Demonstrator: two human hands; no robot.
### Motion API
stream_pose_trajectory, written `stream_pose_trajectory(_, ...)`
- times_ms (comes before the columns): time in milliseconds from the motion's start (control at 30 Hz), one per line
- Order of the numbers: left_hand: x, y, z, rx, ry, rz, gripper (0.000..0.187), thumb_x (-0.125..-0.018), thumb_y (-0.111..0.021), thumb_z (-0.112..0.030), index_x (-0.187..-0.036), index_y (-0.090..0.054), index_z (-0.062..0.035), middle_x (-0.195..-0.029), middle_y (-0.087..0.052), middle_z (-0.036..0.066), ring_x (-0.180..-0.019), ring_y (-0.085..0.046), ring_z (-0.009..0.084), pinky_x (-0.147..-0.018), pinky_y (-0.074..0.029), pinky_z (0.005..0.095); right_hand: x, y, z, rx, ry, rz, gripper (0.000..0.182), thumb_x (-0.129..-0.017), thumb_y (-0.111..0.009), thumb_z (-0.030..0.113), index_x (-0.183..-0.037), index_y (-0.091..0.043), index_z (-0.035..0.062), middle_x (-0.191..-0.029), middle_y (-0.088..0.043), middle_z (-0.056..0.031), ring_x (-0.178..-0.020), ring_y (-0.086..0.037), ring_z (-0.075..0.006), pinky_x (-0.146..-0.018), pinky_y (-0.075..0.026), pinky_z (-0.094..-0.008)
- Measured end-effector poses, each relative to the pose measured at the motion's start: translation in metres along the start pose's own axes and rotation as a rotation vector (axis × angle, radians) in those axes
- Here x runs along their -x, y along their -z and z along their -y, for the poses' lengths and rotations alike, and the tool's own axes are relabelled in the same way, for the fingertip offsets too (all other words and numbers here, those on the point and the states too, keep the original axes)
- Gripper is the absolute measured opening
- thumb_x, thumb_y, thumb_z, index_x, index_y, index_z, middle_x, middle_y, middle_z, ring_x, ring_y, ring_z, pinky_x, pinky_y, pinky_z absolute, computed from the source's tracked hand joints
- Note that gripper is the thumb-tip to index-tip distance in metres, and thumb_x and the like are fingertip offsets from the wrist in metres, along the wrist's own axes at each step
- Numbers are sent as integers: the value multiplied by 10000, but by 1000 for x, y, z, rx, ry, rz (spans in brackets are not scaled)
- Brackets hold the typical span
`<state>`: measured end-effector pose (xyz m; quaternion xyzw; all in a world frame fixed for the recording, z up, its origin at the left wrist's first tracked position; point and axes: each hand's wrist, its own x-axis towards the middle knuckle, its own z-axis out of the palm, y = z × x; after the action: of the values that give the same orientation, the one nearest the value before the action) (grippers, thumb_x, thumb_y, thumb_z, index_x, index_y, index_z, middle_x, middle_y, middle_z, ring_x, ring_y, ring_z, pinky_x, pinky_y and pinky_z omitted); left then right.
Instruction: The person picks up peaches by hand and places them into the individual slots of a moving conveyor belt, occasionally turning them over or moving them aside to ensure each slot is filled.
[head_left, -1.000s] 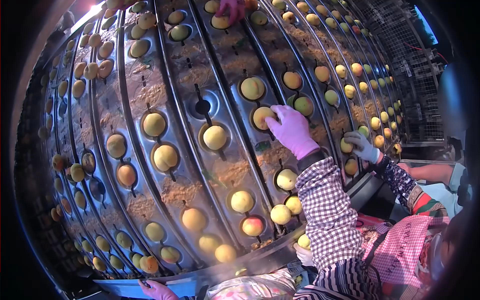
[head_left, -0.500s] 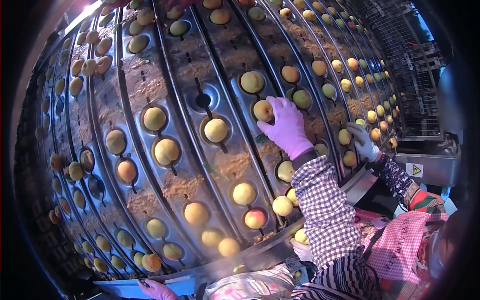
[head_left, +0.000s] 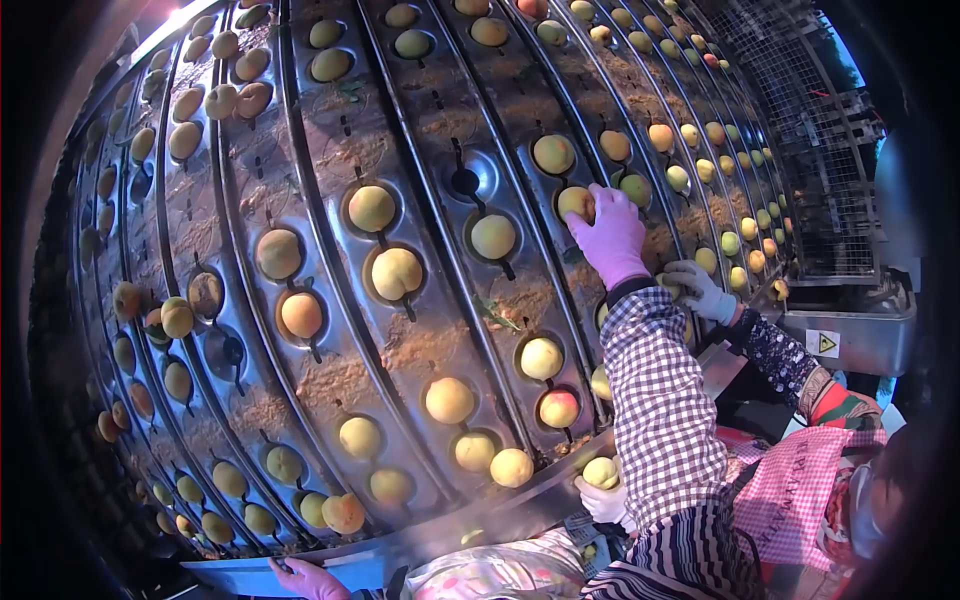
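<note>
My right hand, in a purple glove with a checkered sleeve, has its fingers closed round a yellow-orange peach in a cup of the metal conveyor. A second yellowish peach sits just above it and a greenish one to its right. Down at the lower left, my left hand, also gloved, is at the blue edge of the machine. Its thumb and fingers are apart, with nothing visible between them.
A co-worker at the right wears whitish gloves. One of their hands reaches over the conveyor beside my right sleeve; the other holds a yellow-green fruit. A wire mesh guard and a metal box stand at the right.
The conveyor's cups and fruit have shifted to the right. My right hand has moved right along with its peach. The co-worker's upper hand has shifted left, closer to my sleeve.
</note>
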<state>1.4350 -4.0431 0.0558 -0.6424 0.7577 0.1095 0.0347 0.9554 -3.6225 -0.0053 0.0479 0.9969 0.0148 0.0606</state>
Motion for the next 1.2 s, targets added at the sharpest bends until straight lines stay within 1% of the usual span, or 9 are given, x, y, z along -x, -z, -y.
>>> stream_pose_trajectory(33,-4,2,0,-27,29,21,411,-948,-526,-183,-1223,-607,111,-1043,-666,342,-921,-627,452,-869,-491,463,1,5,10,40,4,-28,646,-827,-733,438,-1362,-551,125,-1323,-570,-119,-1239,-534,-334,-991,-468,-475)
stream_pose_trajectory(133,-39,-37,102,49,-66,-75,460,-1019,-502,-166,-1410,-490,77,-1377,-560,273,-1260,-546,381,-1100,-396,408,25,12,56,-105,200,-62,657,-823,-731,437,-1362,-545,110,-1333,-568,-111,-1245,-521,-324,-1002,-454,-477)
stream_pose_trajectory(267,-46,-36,110,27,-67,-74,456,-1019,-501,-161,-1402,-493,86,-1367,-570,273,-1261,-546,383,-1099,-397,404,42,-5,99,23,323,99,566,-791,-748,336,-1289,-591,116,-1284,-587,-98,-1207,-534,-321,-998,-459,-461)
stream_pose_trajectory(400,-45,-36,109,46,-69,-84,451,-1017,-506,-152,-1403,-493,81,-1366,-572,267,-1258,-549,379,-1097,-398,403,47,-16,98,-222,518,-21,518,-764,-736,194,-1259,-597,123,-1267,-591,-91,-1206,-535,-331,-1021,-453,-465)
stream_pose_trajectory(500,-46,-40,116,68,-77,-94,451,-1015,-511,-148,-1405,-493,78,-1365,-572,264,-1256,-550,377,-1096,-399,402,50,-26,82,-375,517,-33,521,-764,-737,195,-1259,-594,118,-1293,-580,-92,-1205,-537,-330,-1024,-454,-458)
stream_pose_trajectory(667,-45,-38,114,41,-65,-87,453,-1014,-514,-148,-1407,-492,76,-1368,-567,267,-1254,-549,377,-1095,-401,403,46,-9,95,-158,323,147,622,-786,-761,209,-1358,-538,111,-1332,-556,-117,-1215,-543,-334,-1026,-458,-455)
stream_pose_trajectory(867,-45,-40,119,38,-84,-103,455,-1015,-516,-153,-1408,-492,76,-1357,-571,267,-1245,-554,374,-1092,-405,403,42,-11,88,-283,456,112,589,-778,-737,176,-1331,-545,115,-1312,-566,-111,-1221,-544,-330,-1023,-461,-450)
stream_pose_trajectory(967,-46,-40,117,25,-78,-97,460,-1016,-517,-158,-1409,-490,78,-1359,-570,266,-1249,-551,374,-1094,-403,403,38,-13,87,-118,437,133,585,-761,-734,154,-1315,-550,119,-1306,-576,-98,-1232,-543,-319,-1024,-456,-452)
stream_pose_trajectory(1200,-38,-35,104,46,-73,-127,458,-1017,-520,-173,-1401,-499,77,-1369,-564,262,-1273,-531,376,-1115,-377,406,33,-10,88,-117,469,131,550,-747,-745,173,-1273,-588,155,-1338,-569,-66,-1295,-494,-286,-1050,-412,-467)
